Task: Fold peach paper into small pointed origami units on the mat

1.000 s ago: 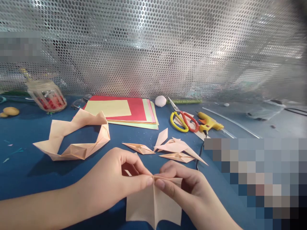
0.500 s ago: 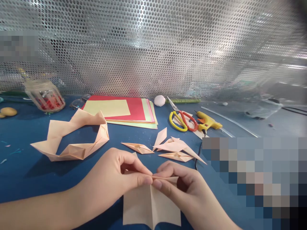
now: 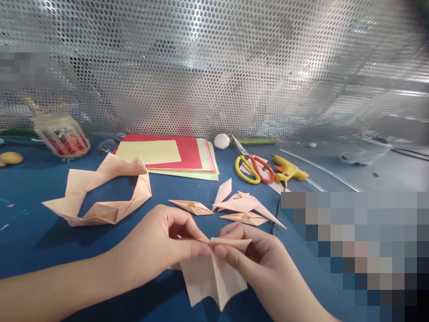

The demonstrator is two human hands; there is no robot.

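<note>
A creased peach sheet of paper (image 3: pixel 201 279) is held up between both hands, its lower edge hanging in points around a centre fold. My left hand (image 3: pixel 164 243) pinches its upper middle between thumb and fingers. Right beside that spot, my right hand (image 3: pixel 254 255) grips the same paper, with a flap sticking up behind its thumb. Just beyond the hands lie several pointed folded peach paper pieces (image 3: pixel 239 203). A ring of folded peach paper (image 3: pixel 109 212) stands to the left.
Behind are a stack of coloured paper (image 3: pixel 191 152), scissors (image 3: pixel 253 165) with yellow and red handles, a yellow glue gun (image 3: pixel 288 169) and a white ball (image 3: pixel 221 141). A glass jar (image 3: pixel 63 136) stands far left. A perforated metal panel (image 3: pixel 201 67) closes off the back.
The held paper has tilted and its lower edge has risen, drawn inward into sharper points. A flap now stands up at the right hand. Both hands stay pinched near the centre.
</note>
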